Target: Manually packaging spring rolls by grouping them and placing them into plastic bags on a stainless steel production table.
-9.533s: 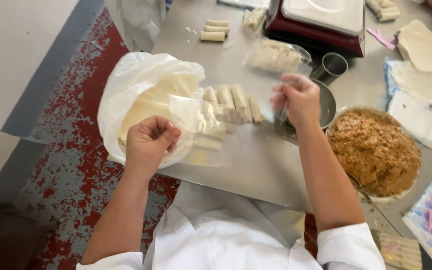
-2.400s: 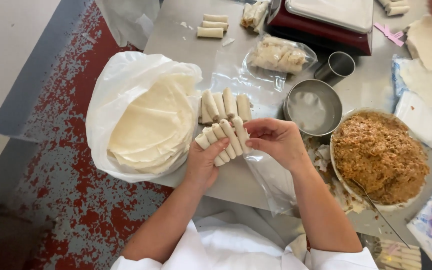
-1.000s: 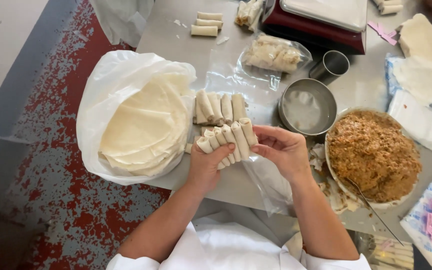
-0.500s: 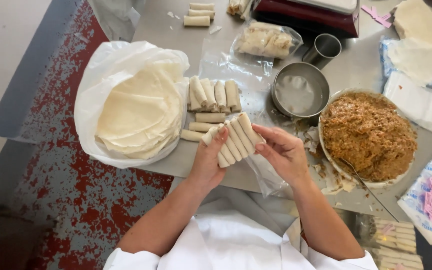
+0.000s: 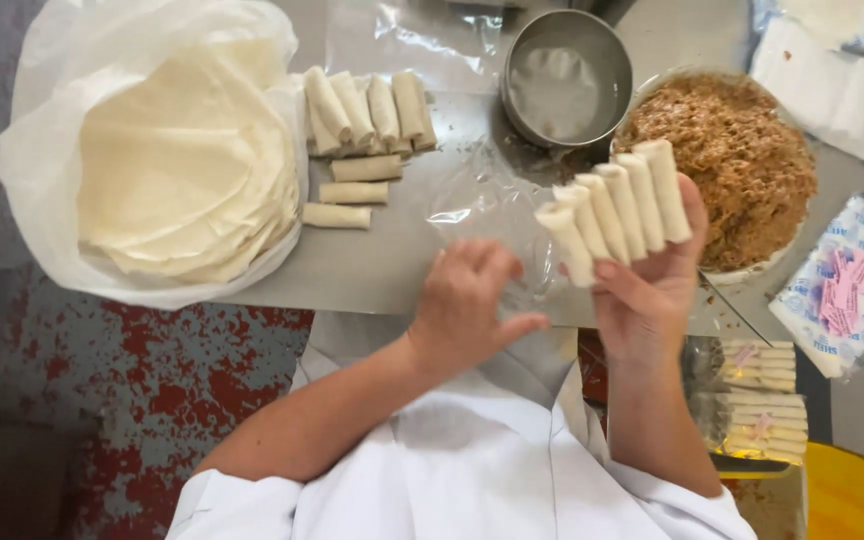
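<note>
My right hand point(image 5: 652, 295) is raised over the table's front edge and holds a row of several pale rolled spring rolls point(image 5: 614, 208) fanned side by side across its fingers. My left hand point(image 5: 467, 305) is just left of it with nothing in it. Its fingers are curled and rest on a crumpled clear plastic bag point(image 5: 482, 200) lying on the steel table point(image 5: 382, 270). More finished rolls point(image 5: 367, 108) lie in a row behind, and three loose ones point(image 5: 350, 192) lie below them.
A stack of round wrappers point(image 5: 182, 170) sits in a white plastic bag point(image 5: 37, 170) at left. A metal bowl point(image 5: 564, 75) and a dish of brown filling point(image 5: 737, 150) stand at the back right. Blue-white packets point(image 5: 842, 290) and bagged rolls point(image 5: 752, 395) are at right.
Half a second ago both hands held the row of rolls. Now my left hand has let go, and my right hand has carried the rolls up and to the right.
</note>
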